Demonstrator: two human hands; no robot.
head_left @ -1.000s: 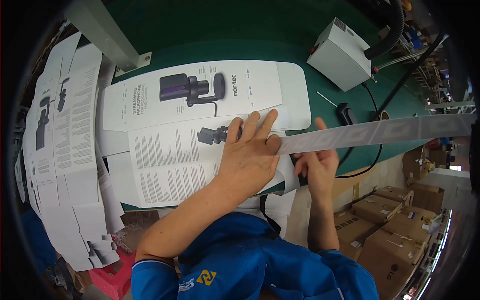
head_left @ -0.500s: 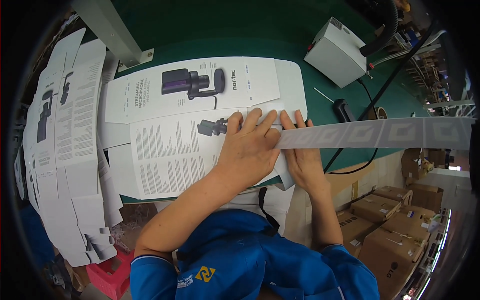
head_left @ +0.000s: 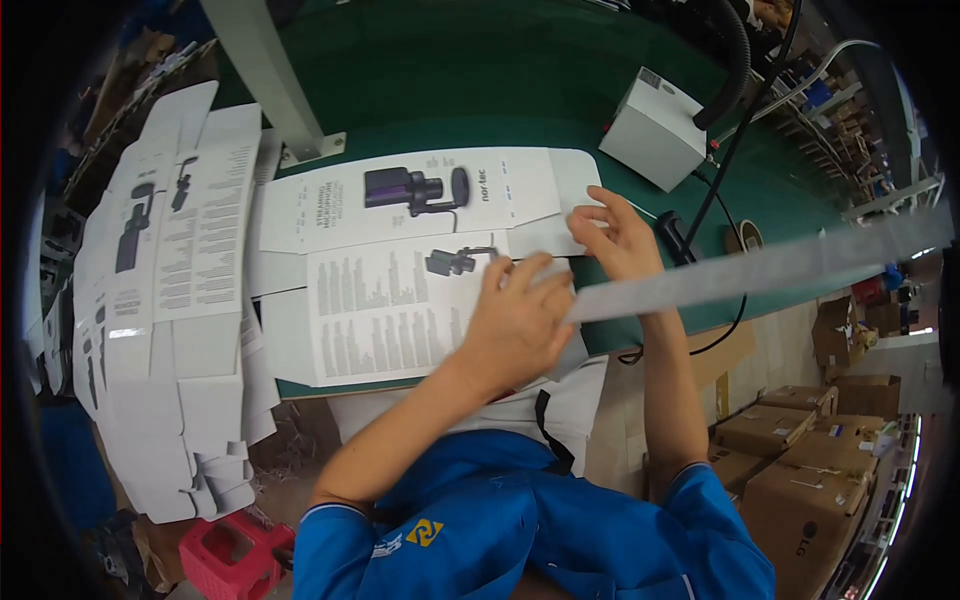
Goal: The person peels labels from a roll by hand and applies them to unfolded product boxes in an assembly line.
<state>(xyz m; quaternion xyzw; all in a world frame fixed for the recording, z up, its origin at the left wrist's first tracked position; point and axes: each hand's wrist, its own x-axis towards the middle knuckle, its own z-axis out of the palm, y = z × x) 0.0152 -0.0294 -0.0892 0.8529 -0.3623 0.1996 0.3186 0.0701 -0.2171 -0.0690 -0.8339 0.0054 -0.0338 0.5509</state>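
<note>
A flattened white carton (head_left: 380,290) printed with a microphone picture lies on the green bench in front of me. Over its right part, my left hand (head_left: 515,325) has its fingers bent around the end of a long translucent strip of square stickers (head_left: 740,278). The strip runs off to the right and is blurred. My right hand (head_left: 618,235) is raised beside the carton's right flap, palm turned inward, with its fingers partly bent and apart. I can make out nothing between them.
Stacked flat cartons (head_left: 180,300) stand at the left, above a red plastic stool (head_left: 232,560). A grey metal post (head_left: 265,80) rises behind. A white box-shaped device (head_left: 655,130) with a black hose sits at the back right, near black cables. Brown cardboard boxes (head_left: 800,490) stand on the floor at right.
My right hand has lifted off the carton's flap and moved up and to the right, away from my left hand. The sticker strip has swung and tilts more. The whole view has shifted.
</note>
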